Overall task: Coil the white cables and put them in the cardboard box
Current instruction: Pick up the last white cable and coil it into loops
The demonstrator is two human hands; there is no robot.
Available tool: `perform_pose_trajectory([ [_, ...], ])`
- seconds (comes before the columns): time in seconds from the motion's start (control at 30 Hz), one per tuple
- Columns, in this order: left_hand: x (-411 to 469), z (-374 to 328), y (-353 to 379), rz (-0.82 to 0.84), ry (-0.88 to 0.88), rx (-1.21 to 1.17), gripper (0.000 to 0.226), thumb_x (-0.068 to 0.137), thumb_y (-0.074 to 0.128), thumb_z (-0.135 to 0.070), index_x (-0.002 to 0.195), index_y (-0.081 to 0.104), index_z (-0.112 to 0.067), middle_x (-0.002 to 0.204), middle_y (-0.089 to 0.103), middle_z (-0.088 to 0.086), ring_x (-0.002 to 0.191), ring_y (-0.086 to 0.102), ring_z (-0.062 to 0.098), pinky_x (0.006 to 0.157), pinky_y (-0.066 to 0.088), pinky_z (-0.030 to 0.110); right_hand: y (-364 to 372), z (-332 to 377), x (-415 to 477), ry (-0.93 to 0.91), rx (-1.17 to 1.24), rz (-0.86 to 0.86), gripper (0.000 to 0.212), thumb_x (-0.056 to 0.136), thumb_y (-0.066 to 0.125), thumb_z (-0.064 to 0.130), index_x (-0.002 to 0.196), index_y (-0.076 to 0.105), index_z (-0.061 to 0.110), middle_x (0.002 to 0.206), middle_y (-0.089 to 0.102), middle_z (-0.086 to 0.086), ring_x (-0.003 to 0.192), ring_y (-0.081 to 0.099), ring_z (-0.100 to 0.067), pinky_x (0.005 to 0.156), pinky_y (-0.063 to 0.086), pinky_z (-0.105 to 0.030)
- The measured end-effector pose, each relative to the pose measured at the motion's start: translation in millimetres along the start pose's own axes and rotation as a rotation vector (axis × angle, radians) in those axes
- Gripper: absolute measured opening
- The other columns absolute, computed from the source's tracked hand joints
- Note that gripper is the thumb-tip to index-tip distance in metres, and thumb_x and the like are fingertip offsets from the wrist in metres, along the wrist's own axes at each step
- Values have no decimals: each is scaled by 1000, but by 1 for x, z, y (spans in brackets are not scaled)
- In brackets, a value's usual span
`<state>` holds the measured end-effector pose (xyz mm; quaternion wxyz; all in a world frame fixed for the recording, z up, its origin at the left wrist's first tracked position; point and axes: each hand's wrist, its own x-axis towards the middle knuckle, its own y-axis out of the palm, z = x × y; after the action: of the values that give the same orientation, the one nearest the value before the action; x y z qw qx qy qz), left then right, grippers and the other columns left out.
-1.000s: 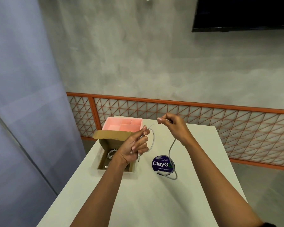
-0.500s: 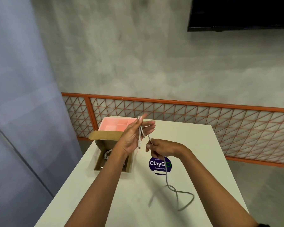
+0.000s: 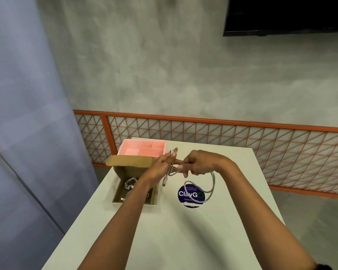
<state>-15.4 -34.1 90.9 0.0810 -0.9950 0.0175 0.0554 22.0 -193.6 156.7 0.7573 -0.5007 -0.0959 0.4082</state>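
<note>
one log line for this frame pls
phase: coiling | left hand: holds white cable | right hand: pinches same cable | slack: loose loop over ClayGo sticker | cardboard box: open, coiled cables inside

On the table [image 3: 183, 236], cardboard box [image 3: 129, 162] lies before tray [image 3: 133, 152], left of sticker [image 3: 183, 193].

Illumination even, diffuse, moderately bright. Shadows on the white table [image 3: 183, 240] faint and soft-edged. Straight lines bow toward frame edges (wide-angle); slight motion blur on right hand [image 3: 201, 162] and white cable [image 3: 214, 181].
</note>
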Motion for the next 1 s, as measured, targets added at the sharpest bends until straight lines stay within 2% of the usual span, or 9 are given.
perform_pose_trajectory([
  [0.07, -4, -1, -1, 113, -25, 36, 38, 101, 30, -42, 133, 46, -30, 124, 65, 8, 105, 66, 26, 106, 38, 43, -6, -5, 0, -11, 18, -142, 40, 95, 48, 44, 83, 70, 12, 57, 54, 2, 55, 49, -8, 58, 38, -22],
  [0.17, -10, -1, -3, 229, -69, 33, 45, 103, 26, -39, 141, 38, -19, 96, 74, 8, 72, 70, 17, 105, 41, 44, -12, -11, 0, -16, 176, -282, 32, 92, 55, 43, 88, 66, 12, 63, 60, 2, 57, 52, -9, 61, 41, -24],
  [0.23, -12, 2, -3, 252, -72, -80, 46, 103, 28, -33, 141, 40, -10, 66, 67, 6, 46, 55, 9, 108, 38, 48, -15, -13, 0, -35, 210, -303, 31, 88, 61, 43, 87, 66, 12, 71, 63, 4, 61, 52, -8, 64, 40, -24],
  [0.3, -15, 0, -4, 322, -69, -204, 44, 103, 29, -30, 138, 44, -7, 48, 45, 0, 33, 32, 5, 108, 40, 46, -18, -16, -1, -56, 206, -297, 32, 84, 66, 43, 86, 69, 12, 72, 61, 8, 65, 50, -5, 63, 36, -22],
  [0.47, -19, 2, -11, 467, -35, -429, 47, 103, 25, -30, 131, 54, -4, 40, 30, -8, 31, 23, 5, 78, 56, 30, -27, -22, -1, -93, 237, -278, 19, 81, 70, 38, 81, 74, 20, 75, 65, 7, 74, 53, -8, 68, 40, -26],
  [0.6, -22, 3, -10, 493, -40, -569, 45, 99, 31, -30, 108, 68, -5, 36, 33, -10, 27, 26, 3, 50, 44, 18, -23, -18, 2, -92, 245, -388, 25, 77, 73, 37, 75, 71, 13, 63, 57, 11, 60, 47, -1, 56, 35, -15],
  [0.67, -22, 4, -10, 508, -43, -638, 35, 95, 46, -32, 96, 69, -6, 36, 35, -9, 26, 27, 2, 43, 39, 16, -21, -17, 3, -95, 267, -421, 25, 77, 74, 36, 73, 69, 12, 53, 53, 15, 51, 44, 1, 49, 32, -10],
  [0.8, -22, 8, -12, 611, -53, -749, 23, 87, 67, -31, 80, 60, -10, 36, 41, -8, 24, 33, 1, 37, 34, 13, -19, -21, 6, -107, 318, -456, 31, 72, 77, 36, 73, 71, 6, 51, 49, 11, 45, 38, -1, 44, 30, -11],
  [1.0, -22, 5, -13, 764, 27, -952, 27, 102, 40, -23, 81, 51, -10, 44, 35, -6, 31, 30, 7, 48, 41, 16, -16, -32, 5, -131, 348, -323, 30, 78, 73, 37, 73, 69, 8, 47, 46, 15, 49, 39, 0, 50, 31, -9],
])
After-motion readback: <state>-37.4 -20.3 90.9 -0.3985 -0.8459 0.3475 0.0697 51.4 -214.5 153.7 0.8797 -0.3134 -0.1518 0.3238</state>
